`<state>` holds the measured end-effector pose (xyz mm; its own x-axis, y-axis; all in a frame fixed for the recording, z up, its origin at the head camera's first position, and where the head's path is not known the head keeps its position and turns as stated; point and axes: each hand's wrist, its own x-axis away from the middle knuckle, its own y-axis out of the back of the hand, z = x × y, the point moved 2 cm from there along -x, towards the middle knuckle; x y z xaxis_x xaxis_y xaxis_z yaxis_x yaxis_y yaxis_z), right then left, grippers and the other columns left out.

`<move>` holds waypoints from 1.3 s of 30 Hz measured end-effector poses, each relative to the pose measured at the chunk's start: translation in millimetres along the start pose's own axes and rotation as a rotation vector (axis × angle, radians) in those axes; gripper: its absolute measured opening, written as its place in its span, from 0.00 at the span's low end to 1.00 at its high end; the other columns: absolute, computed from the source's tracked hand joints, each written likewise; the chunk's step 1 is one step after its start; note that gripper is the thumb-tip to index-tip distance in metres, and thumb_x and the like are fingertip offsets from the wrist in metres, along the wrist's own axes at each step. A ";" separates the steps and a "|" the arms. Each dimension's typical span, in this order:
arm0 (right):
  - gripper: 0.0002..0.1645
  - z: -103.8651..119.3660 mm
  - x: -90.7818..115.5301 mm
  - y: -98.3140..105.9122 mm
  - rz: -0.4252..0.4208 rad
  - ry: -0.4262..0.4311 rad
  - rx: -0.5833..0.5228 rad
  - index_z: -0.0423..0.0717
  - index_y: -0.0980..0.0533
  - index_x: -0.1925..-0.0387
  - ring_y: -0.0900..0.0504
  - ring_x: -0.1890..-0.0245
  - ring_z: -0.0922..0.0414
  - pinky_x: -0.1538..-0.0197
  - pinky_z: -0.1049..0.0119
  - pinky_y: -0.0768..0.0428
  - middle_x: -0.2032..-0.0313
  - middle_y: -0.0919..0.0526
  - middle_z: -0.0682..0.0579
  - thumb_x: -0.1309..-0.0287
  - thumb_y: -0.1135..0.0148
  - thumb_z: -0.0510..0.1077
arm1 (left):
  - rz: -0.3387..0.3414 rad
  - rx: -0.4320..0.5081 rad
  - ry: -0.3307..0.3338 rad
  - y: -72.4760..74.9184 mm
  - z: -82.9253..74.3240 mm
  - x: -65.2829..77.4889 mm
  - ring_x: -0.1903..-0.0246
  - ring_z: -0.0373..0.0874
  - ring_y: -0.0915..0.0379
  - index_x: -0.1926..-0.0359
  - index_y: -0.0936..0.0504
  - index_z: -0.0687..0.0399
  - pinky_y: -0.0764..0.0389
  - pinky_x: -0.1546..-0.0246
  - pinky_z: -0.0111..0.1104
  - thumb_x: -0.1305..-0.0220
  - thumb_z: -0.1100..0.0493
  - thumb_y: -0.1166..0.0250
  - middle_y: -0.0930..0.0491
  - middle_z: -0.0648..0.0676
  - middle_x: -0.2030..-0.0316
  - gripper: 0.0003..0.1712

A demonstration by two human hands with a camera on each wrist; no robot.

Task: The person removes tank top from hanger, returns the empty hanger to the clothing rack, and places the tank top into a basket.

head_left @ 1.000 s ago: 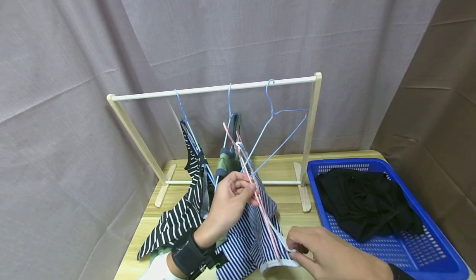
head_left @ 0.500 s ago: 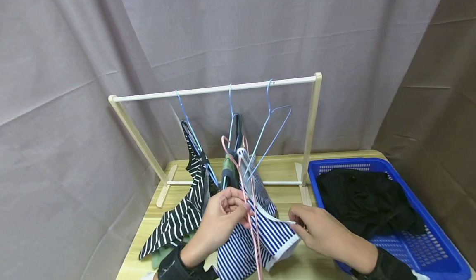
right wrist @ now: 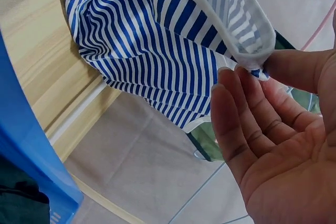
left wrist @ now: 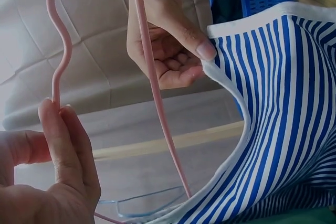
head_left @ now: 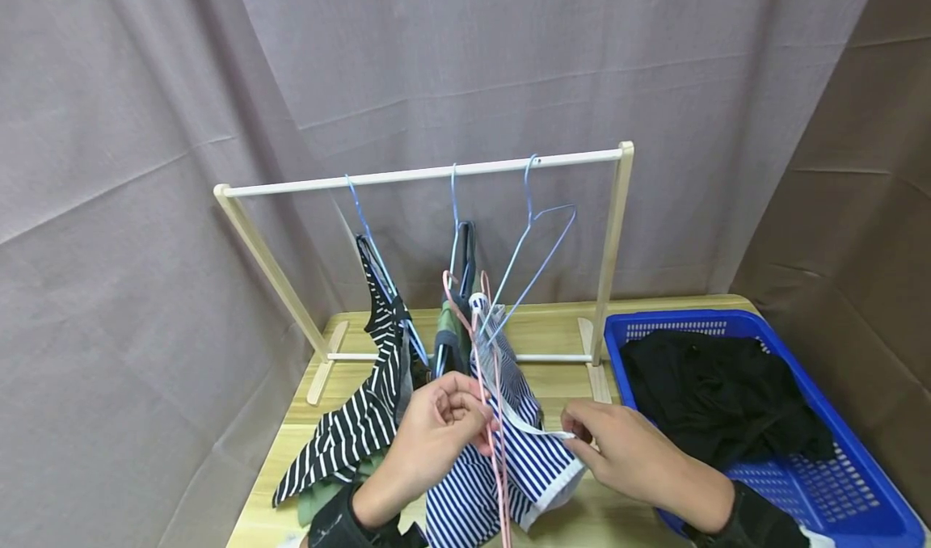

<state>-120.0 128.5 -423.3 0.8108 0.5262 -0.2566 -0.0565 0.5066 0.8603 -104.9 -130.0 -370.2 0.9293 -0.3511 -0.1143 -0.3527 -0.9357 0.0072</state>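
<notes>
My left hand (head_left: 440, 427) pinches a pink clothes hanger (left wrist: 149, 66) between thumb and fingers; in the left wrist view the fingertips are on its wavy part. A blue-and-white striped garment (head_left: 541, 461) with white trim hangs partly over the far end of the hanger. My right hand (head_left: 618, 451) pinches the white edge of the garment's opening (right wrist: 257, 53) between thumb and fingertips and draws it out to the right. In the left wrist view, one pink wire of the hanger passes into that opening. The hanger's near end runs off the bottom of the head view.
Behind my hands stands a clothes rack (head_left: 425, 172). A black-striped garment (head_left: 356, 419) and a green garment (head_left: 448, 322) hang from blue hangers; one bare blue hanger (head_left: 541, 265) hangs to the right. A blue basket (head_left: 822, 390) with black clothing (head_left: 720, 394) stands at right.
My right hand has moved away from me with the white trim, widening the opening. My left hand has come slightly nearer, and the hanger has turned. The last half second shows little movement.
</notes>
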 end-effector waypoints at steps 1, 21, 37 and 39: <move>0.11 -0.2 0.1 0.0 -0.001 -0.001 0.003 0.59 0.23 0.62 0.30 0.71 0.73 0.69 0.74 0.28 0.68 0.23 0.68 0.35 0.27 0.42 | 0.001 -0.002 0.002 0.2 0.2 0.2 0.75 0.35 0.17 0.48 0.28 0.80 0.09 0.69 0.29 0.30 0.72 0.42 0.15 0.53 0.68 0.13; 0.09 -8.0 -1.5 -6.4 0.063 -0.021 0.035 0.58 0.19 0.59 0.31 0.72 0.73 0.69 0.73 0.28 0.71 0.24 0.69 0.35 0.28 0.41 | 0.018 -0.144 0.069 6.9 4.5 7.5 0.78 0.36 0.17 0.50 0.26 0.78 0.09 0.71 0.31 0.34 0.72 0.40 0.14 0.67 0.67 0.13; 0.08 -13.6 -3.6 -13.0 0.114 -0.023 0.071 0.57 0.18 0.59 0.30 0.73 0.72 0.70 0.71 0.27 0.72 0.21 0.68 0.36 0.27 0.41 | 0.126 -0.152 0.097 10.7 13.5 27.8 0.77 0.34 0.17 0.52 0.25 0.76 0.11 0.71 0.28 0.33 0.73 0.42 0.15 0.67 0.69 0.10; 0.08 -13.3 -3.7 -13.6 0.117 -0.026 0.069 0.56 0.18 0.60 0.30 0.73 0.72 0.71 0.71 0.28 0.72 0.21 0.68 0.36 0.27 0.41 | 0.135 -0.154 0.109 10.1 14.2 30.2 0.77 0.34 0.17 0.52 0.26 0.77 0.11 0.71 0.29 0.33 0.73 0.42 0.15 0.67 0.69 0.10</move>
<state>-130.0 128.7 -439.9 0.8156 0.5609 -0.1422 -0.1122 0.3944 0.9120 -81.9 -149.6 -387.7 0.8840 -0.4675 0.0057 -0.4617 -0.8710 0.1677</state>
